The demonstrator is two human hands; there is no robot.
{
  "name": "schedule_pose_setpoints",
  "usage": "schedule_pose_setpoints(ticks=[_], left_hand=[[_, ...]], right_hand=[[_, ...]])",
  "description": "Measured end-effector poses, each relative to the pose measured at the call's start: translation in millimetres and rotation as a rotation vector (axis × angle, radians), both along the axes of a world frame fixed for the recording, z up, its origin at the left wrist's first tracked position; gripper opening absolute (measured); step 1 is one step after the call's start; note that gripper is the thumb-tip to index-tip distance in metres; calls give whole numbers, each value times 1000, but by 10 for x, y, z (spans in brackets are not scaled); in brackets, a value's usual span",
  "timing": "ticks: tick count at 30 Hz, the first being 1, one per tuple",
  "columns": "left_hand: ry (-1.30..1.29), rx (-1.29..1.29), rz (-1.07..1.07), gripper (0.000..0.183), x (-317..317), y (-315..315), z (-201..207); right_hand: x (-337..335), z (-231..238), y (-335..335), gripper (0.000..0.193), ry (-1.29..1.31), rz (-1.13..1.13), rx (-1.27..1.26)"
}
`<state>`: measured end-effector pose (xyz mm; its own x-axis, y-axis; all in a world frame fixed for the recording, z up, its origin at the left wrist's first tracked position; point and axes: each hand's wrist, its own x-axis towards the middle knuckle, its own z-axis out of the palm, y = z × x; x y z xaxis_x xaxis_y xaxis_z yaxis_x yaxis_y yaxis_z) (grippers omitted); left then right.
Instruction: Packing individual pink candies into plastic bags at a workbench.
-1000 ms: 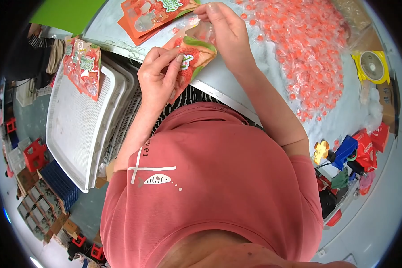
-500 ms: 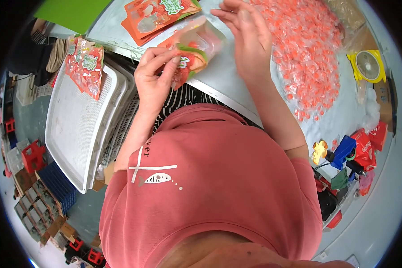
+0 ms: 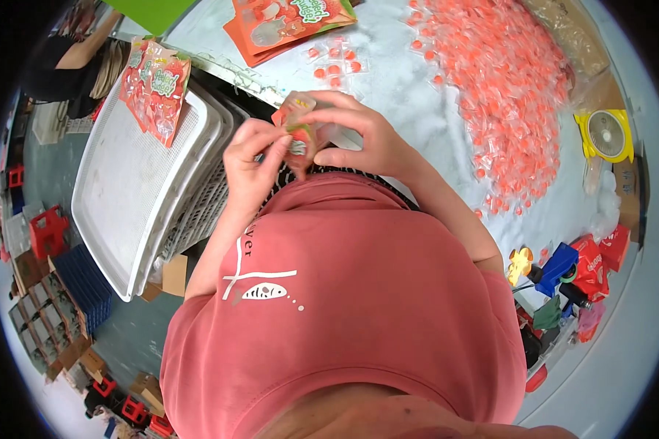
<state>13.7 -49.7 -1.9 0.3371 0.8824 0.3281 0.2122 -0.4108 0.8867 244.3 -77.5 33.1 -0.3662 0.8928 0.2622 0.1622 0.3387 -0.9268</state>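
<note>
A small red and green candy pouch [image 3: 300, 146] with a clear part is held upright close to my shirt. The fingertips of my left hand [image 3: 252, 157] pinch its left edge. My right hand [image 3: 370, 139] curls round the other side, its thumb and forefinger on the pouch near the top. Whether anything is inside the pouch, I cannot make out. Beyond my hands, several clear-wrapped red candies [image 3: 335, 64] lie in a small group on the table [image 3: 410, 110]. Flat pouches [image 3: 289, 29] of the same print are stacked at the table's far edge.
A large heap of wrapped red candies [image 3: 509, 102] covers the table's right side. Stacked white trays [image 3: 117, 197] stand at my left, with filled pouches [image 3: 156, 91] on top. A yellow fan [image 3: 605, 135] is at the far right. Another person's arm [image 3: 88, 51] shows at upper left.
My left hand keeps its pinch on the pouch, which has come nearer my body. My right hand has come down from the far side onto the pouch. The small candy group now shows.
</note>
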Motion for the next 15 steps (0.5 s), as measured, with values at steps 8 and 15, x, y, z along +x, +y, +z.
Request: schedule_pose_setpoints(ticks=[8, 15], left_hand=[[0, -43, 202, 9, -305, 2, 16], [102, 111, 245, 9, -338, 1, -40]], right_hand=[[391, -836, 561, 75, -461, -468, 311], [315, -1200, 1093, 97, -953, -390, 339]])
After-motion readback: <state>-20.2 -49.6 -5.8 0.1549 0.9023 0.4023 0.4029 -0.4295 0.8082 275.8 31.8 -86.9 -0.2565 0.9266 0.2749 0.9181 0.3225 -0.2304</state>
